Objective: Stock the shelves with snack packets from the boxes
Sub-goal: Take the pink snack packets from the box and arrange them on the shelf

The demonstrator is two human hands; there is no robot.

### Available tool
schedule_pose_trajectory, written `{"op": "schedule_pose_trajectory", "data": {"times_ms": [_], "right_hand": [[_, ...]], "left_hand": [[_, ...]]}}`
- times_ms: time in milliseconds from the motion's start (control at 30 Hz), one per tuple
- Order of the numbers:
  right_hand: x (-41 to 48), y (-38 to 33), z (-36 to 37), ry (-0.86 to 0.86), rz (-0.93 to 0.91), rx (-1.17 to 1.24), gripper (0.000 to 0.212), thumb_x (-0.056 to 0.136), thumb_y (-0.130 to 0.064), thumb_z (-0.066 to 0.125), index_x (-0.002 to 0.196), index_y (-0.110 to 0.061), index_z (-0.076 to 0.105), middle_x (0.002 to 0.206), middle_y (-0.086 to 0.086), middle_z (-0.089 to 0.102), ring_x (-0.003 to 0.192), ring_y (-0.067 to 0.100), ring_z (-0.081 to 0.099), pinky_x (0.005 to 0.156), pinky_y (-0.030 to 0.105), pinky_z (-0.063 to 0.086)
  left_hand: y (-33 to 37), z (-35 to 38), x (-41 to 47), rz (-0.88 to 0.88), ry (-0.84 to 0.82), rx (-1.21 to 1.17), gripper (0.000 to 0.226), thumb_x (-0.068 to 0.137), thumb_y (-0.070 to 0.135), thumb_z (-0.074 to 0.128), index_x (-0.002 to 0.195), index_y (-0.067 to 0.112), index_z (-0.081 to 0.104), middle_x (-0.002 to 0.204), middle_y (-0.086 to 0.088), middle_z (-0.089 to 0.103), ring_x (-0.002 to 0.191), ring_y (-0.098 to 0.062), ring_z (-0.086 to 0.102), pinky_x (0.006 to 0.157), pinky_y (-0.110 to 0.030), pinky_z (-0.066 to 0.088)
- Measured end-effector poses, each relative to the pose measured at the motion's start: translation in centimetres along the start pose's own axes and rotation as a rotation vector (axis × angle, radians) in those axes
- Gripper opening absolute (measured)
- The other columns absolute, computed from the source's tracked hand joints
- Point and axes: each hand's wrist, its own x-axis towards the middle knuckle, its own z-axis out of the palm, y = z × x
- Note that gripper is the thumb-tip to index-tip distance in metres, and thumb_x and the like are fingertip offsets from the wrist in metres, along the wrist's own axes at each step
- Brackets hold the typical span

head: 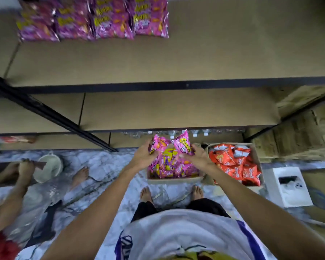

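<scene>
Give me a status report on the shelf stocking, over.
Left hand and right hand each grip a pink packet above their box. Pink row already on top shelf. Nothing blocking the lift.

a row of packets [94,19] sits at the back left of the top shelf [233,53], with a lower shelf [176,109] beneath it. on the floor before the shelving, a near box [173,180] lies just ahead of the person's feet [145,194], a second box [256,160] just beside it on the right. above the near box, the left hand [144,156] grips one packet [159,144], the right hand [199,153] another packet [184,143]. behind the boxes, under the shelving, stand what appear to be bottles [195,132]. far left, a bowl [49,168] rests on the floor.
</scene>
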Motion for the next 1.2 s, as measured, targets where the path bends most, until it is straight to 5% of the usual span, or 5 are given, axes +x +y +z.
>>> {"op": "schedule_pose_trajectory", "data": {"times_ms": [167, 333, 467, 800, 1200], "right_hand": [[-0.8, -3.3, -3.4, 0.041, -0.124, -0.047, 0.081, 0.09, -0.055, 0.063, 0.155, -0.02, 0.029, 0.149, -0.006, 0.043, 0.131, 0.022, 0.048, 0.112, 0.04, 0.039], [-1.2, -7.4, -6.6, 0.005, -0.307, -0.027, 0.035, 0.099, -0.032, 0.059, 0.132, -0.03, 0.048, 0.102, -0.012, 0.062, 0.093, 0.003, 0.061, 0.08, 0.021, 0.052], [-0.8, -10.5, -9.2, -0.034, -0.395, -0.004, 0.043, 0.095, -0.027, 0.065, 0.136, -0.017, 0.053, 0.104, -0.002, 0.073, 0.092, 0.011, 0.072, 0.09, 0.039, 0.058], [-0.2, -19.2, -14.2, -0.072, -0.652, 0.023, 0.046, 0.086, -0.019, 0.078, 0.127, -0.012, 0.059, 0.113, 0.007, 0.068, 0.082, 0.005, 0.073, 0.063, 0.018, 0.057], [4.8, -32.5, -8.5, 0.045, -0.749, -0.078, 0.062, 0.075, -0.034, 0.083, 0.131, -0.018, 0.06, 0.115, -0.016, 0.065, 0.107, 0.005, 0.062, 0.105, 0.03, 0.046]], "left_hand": [[4.1, -3.8, -0.4, 0.136, 0.068, 0.063, 0.058, 0.089, 0.023, 0.074, 0.139, 0.012, 0.048, 0.121, 0.001, 0.06, 0.11, -0.018, 0.059, 0.094, -0.021, 0.043], [8.6, -7.6, -0.1, 0.223, 0.121, 0.128, 0.062, 0.086, 0.025, 0.077, 0.139, 0.012, 0.048, 0.128, -0.007, 0.062, 0.112, -0.023, 0.06, 0.102, -0.04, 0.049], [12.1, -10.0, -0.4, 0.291, 0.191, 0.157, 0.061, 0.087, 0.025, 0.076, 0.14, 0.015, 0.048, 0.135, -0.001, 0.058, 0.119, -0.016, 0.056, 0.107, -0.033, 0.044], [16.6, -17.7, -0.9, 0.402, 0.225, 0.159, 0.061, 0.086, 0.036, 0.074, 0.14, 0.018, 0.052, 0.137, 0.001, 0.06, 0.124, -0.015, 0.057, 0.112, -0.046, 0.04], [14.7, -32.7, 4.1, 0.435, 0.221, 0.251, 0.066, 0.085, 0.03, 0.076, 0.143, 0.02, 0.046, 0.148, -0.005, 0.048, 0.136, -0.02, 0.045, 0.118, -0.039, 0.032]]}}
